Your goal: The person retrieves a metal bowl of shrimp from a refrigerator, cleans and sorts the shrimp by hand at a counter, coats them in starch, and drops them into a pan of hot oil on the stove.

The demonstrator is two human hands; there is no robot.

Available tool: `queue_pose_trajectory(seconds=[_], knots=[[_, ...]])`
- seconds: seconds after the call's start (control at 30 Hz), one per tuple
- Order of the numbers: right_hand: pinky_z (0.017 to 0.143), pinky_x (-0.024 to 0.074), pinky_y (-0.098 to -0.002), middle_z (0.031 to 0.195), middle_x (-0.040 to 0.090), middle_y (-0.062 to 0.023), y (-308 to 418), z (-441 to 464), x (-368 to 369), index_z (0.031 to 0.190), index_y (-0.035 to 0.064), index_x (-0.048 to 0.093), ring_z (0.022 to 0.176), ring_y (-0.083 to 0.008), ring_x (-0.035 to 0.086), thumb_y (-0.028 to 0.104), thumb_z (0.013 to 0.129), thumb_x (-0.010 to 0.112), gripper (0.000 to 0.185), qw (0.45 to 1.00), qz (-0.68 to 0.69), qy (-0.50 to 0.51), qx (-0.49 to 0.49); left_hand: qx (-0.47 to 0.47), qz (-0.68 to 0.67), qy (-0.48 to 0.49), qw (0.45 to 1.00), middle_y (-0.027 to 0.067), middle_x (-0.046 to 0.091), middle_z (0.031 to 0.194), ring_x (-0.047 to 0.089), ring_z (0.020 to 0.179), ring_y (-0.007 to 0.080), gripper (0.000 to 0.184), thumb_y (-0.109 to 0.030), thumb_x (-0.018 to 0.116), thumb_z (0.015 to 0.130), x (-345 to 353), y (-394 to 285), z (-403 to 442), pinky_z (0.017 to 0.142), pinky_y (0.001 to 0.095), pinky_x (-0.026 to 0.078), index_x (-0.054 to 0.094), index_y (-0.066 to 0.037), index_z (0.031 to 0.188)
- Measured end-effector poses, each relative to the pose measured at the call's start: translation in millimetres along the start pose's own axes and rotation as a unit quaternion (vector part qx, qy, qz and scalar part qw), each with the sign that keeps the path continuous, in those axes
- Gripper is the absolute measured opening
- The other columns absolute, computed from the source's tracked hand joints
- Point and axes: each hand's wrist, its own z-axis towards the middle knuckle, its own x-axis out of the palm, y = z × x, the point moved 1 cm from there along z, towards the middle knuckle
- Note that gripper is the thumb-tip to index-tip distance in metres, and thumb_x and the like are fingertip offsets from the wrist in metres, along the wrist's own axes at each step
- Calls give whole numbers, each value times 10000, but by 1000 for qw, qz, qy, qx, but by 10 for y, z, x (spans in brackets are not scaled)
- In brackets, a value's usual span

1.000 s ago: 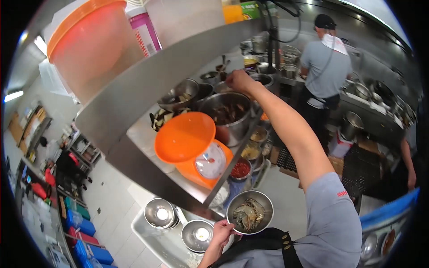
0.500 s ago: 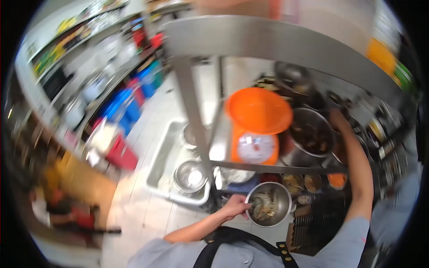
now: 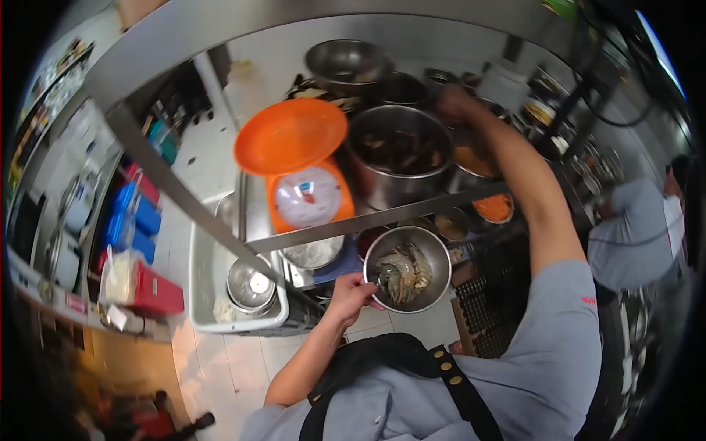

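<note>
My left hand (image 3: 354,295) grips the rim of a steel bowl (image 3: 434,290) that holds raw shrimp (image 3: 401,275). My right hand (image 3: 457,105) reaches onto the steel shelf, beside a large pot (image 3: 397,180) of dark food and near small containers; its fingers are blurred and partly hidden. An orange scale (image 3: 272,192) with a wide orange pan (image 3: 291,135) stands left of the pot. Behind the pot is another steel bowl (image 3: 348,65).
Left of the shelf, a white tub (image 3: 197,294) holds stacked steel bowls (image 3: 250,285). Below the shelf sit containers of food, one with orange contents (image 3: 493,208). A co-worker (image 3: 636,228) in grey stands at the right. A red bin (image 3: 158,290) is at the left.
The view has swung round. My left hand still holds the shrimp bowl by its rim, and my right arm stays stretched over the shelf.
</note>
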Motion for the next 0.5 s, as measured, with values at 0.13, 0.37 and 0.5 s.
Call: queue_pose_trajectory(seconds=[0.13, 0.37, 0.5], knots=[[760, 508, -446, 870, 648, -237, 490, -311, -700, 830, 3, 683, 872, -363, 633, 210, 704, 630, 248, 933, 191, -72, 295, -7, 9, 16, 1000, 134, 602, 716, 622, 575, 236, 77, 61, 532, 779, 58, -132, -56, 513, 370, 586, 540, 46, 704], [803, 510, -437, 958, 631, -260, 524, -199, -680, 892, -51, 656, 928, -368, 622, 192, 688, 653, 317, 897, 257, -11, 360, -17, 29, 36, 999, 156, 608, 726, 624, 582, 236, 84, 70, 523, 773, 65, -128, -88, 515, 374, 589, 537, 53, 692], [787, 521, -396, 911, 660, -209, 348, -166, -569, 886, -16, 678, 898, -353, 641, 239, 638, 702, 357, 872, 273, -5, 405, -12, 29, 53, 998, 172, 614, 737, 631, 585, 249, 66, 81, 516, 767, 78, -122, -77, 518, 391, 592, 540, 72, 706]])
